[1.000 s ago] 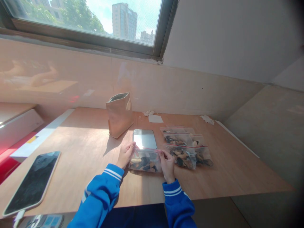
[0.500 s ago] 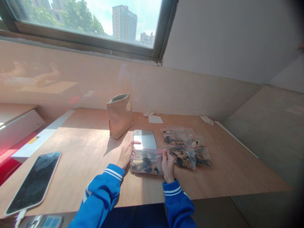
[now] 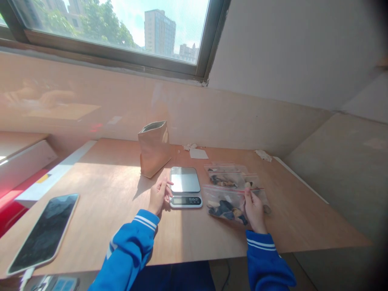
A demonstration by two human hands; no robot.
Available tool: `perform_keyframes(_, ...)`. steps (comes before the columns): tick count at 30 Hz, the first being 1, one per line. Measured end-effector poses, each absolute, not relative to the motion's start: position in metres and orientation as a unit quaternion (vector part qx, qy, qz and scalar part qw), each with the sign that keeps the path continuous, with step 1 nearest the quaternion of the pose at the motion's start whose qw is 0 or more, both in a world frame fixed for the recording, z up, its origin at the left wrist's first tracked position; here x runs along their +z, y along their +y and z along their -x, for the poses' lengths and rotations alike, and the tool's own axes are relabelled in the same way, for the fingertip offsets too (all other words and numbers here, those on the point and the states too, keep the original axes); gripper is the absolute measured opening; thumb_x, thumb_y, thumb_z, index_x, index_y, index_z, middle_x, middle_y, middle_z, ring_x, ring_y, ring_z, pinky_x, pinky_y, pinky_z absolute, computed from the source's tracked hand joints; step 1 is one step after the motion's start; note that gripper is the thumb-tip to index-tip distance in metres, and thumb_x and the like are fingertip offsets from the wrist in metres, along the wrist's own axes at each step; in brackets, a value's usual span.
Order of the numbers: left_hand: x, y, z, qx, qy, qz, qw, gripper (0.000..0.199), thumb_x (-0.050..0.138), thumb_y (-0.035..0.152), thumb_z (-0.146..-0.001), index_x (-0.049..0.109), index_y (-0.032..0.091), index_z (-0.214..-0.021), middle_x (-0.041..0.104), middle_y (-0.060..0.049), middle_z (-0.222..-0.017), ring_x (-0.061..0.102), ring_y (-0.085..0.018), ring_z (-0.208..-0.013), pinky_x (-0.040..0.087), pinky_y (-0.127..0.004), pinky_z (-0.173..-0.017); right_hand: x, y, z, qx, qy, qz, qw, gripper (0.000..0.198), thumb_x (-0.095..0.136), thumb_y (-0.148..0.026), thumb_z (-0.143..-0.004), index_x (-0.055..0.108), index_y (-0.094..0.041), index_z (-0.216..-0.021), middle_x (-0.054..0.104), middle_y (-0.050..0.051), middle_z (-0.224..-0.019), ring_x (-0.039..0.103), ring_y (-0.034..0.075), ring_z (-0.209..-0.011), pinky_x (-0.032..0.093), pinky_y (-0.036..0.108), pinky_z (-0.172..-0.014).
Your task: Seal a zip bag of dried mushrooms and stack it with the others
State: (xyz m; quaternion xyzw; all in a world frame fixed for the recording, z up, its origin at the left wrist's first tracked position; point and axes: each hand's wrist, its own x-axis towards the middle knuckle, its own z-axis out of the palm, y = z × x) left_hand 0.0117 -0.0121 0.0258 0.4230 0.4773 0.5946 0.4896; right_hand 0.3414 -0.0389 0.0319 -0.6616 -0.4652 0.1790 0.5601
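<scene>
Right hand (image 3: 254, 210): pinching the zip bag (image 3: 226, 204) of mixed pieces, held low over the filled bags (image 3: 230, 178) on the desk (image 3: 106, 194). Left hand (image 3: 159, 196): loosely curled, empty, touching the scale (image 3: 185, 186). Step judged: laying the bag down; next, release cleanly.

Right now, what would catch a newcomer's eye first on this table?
Probably the clear bag of dark pieces, held at its right end by the right hand, lying on the pile of similar bags. Left of it sits a small kitchen scale, with the left hand at its left edge. Behind stands an open brown paper bag.
</scene>
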Motion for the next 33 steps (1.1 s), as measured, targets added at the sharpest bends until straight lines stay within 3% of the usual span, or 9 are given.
perform_keyframes(3,0.023,-0.010,-0.010,0.599,0.494,-0.417,0.472,0.048,0.052,0.060,-0.084,0.064,0.014,-0.075,0.056,0.001,-0.044,0.044,-0.008,-0.036,0.034,-0.018,-0.037,0.032,-0.037,-0.367,0.163,-0.533,0.686,0.468,0.062,0.041,-0.076,-0.083,0.061,-0.019,-0.073,0.051,0.000,-0.047,0.048,0.017,-0.044,0.042,0.030,-0.048)
perform_keyframes(6,0.017,-0.007,-0.007,0.607,0.508,-0.416,0.448,0.047,0.051,0.058,-0.086,0.063,0.015,-0.075,0.056,0.001,-0.045,0.045,-0.008,-0.037,0.034,-0.018,-0.038,0.028,-0.037,-0.372,-0.026,-0.563,0.694,0.448,0.061,0.041,-0.070,-0.086,0.066,-0.015,-0.099,0.066,0.013,-0.086,0.062,0.026,-0.077,0.050,0.041,-0.074)
perform_keyframes(9,0.011,-0.004,-0.004,0.610,0.517,-0.419,0.429,0.046,0.050,0.057,-0.088,0.063,0.015,-0.076,0.057,0.001,-0.047,0.046,-0.009,-0.039,0.035,-0.018,-0.038,0.021,-0.039,-0.355,-0.157,-0.591,0.660,0.437,0.049,0.041,-0.054,-0.092,0.064,-0.015,-0.111,0.062,0.018,-0.111,0.057,0.032,-0.108,0.043,0.049,-0.095)
perform_keyframes(13,0.009,-0.003,-0.003,0.605,0.531,-0.420,0.420,0.044,0.049,0.056,-0.089,0.063,0.015,-0.077,0.056,0.001,-0.048,0.048,-0.009,-0.042,0.036,-0.018,-0.039,0.000,-0.037,-0.319,-0.143,-0.634,0.658,0.380,0.039,0.039,-0.040,-0.095,0.064,-0.018,-0.114,0.057,0.017,-0.127,0.054,0.031,-0.115,0.042,0.048,-0.096)
perform_keyframes(17,0.007,-0.003,-0.002,0.603,0.530,-0.422,0.420,0.043,0.049,0.054,-0.090,0.062,0.015,-0.076,0.056,0.001,-0.048,0.047,-0.009,-0.042,0.037,-0.017,-0.041,-0.021,-0.032,-0.304,-0.090,-0.634,0.689,0.338,0.040,0.032,-0.034,-0.096,0.068,-0.019,-0.107,0.061,0.014,-0.125,0.057,0.030,-0.110,0.043,0.048,-0.092)
perform_keyframes(33,0.006,0.000,0.000,0.599,0.537,-0.394,0.445,0.044,0.051,0.056,-0.087,0.063,0.015,-0.075,0.057,0.000,-0.048,0.043,-0.007,-0.039,0.032,-0.016,-0.038,-0.020,-0.031,-0.304,-0.091,-0.618,0.668,0.404,0.034,0.038,-0.026,-0.092,0.070,-0.017,-0.093,0.072,0.012,-0.099,0.063,0.026,-0.095,0.043,0.038,-0.087)
